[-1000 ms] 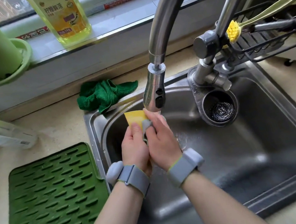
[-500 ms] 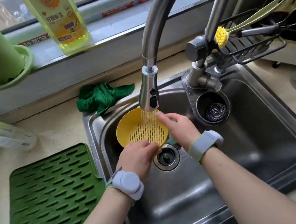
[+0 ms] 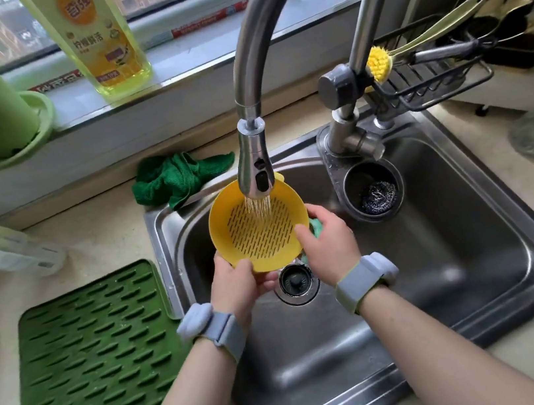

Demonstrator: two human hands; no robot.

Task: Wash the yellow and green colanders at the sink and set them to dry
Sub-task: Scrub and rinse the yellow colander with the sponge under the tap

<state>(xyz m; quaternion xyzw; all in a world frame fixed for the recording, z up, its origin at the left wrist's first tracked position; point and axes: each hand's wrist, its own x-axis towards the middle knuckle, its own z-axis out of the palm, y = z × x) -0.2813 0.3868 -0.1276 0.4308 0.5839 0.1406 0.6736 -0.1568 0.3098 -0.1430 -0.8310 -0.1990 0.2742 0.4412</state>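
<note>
Two hands on the job here, and I'm looking straight down on them over the sink: my left hand grips the near rim of the yellow colander, thumb curled over the edge and fingers underneath, while my right hand rests on the rim's right side, thumb on the inside wall, and it has something teal-green tucked behind its fingers — only a sliver shows, so I can't tell whether that's the green colander or a sponge. The colander is held up above the basin, tilted with its slotted inside facing me, right under the pull-down spray head, and water is streaming onto the slots. Just below it sits the drain strainer in the floor of the steel sink. Grey wristbands on both wrists. Out to the right, a steel wool scourer sits in a round cup by the faucet base, and a yellow-bristled brush lies across a black wire caddy. Behind the sink's left corner there's a crumpled green cloth; on the counter to the left, a ribbed green drying mat, bare. Up on the sill stands a yellow dish-soap bottle.
</note>
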